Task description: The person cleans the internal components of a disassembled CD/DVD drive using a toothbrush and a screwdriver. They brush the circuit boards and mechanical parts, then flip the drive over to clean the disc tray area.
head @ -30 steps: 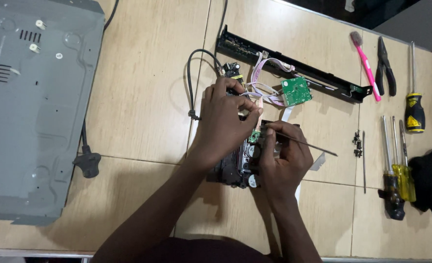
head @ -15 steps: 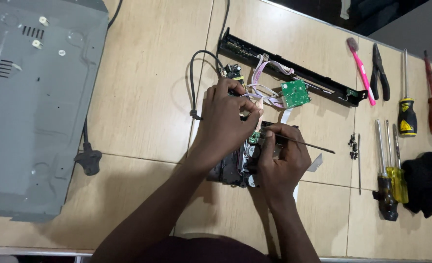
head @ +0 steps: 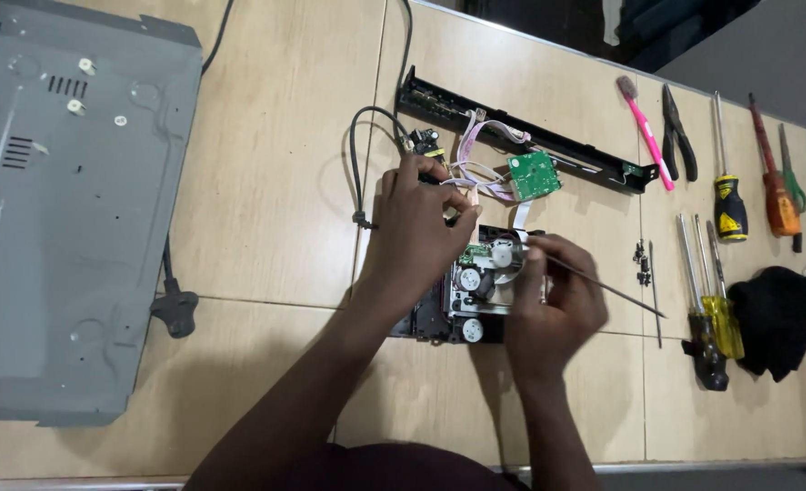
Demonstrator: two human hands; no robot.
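Note:
A black disc drive mechanism with a silver top and a round spindle lies on the wooden table. My left hand grips its upper left edge, fingers pinched near the pale ribbon wires. My right hand sits at the mechanism's right side and holds a thin metal tool, whose shaft sticks out to the lower right. A small green circuit board hangs on the wires just above.
A grey metal cover fills the left side, with a black plug beside it. A long black front panel lies behind. To the right are a pink toothbrush, pliers, several screwdrivers, loose screws and a black cloth.
My hands have drawn apart a little, uncovering the top of the drive mechanism. The thin tool stays in my right hand.

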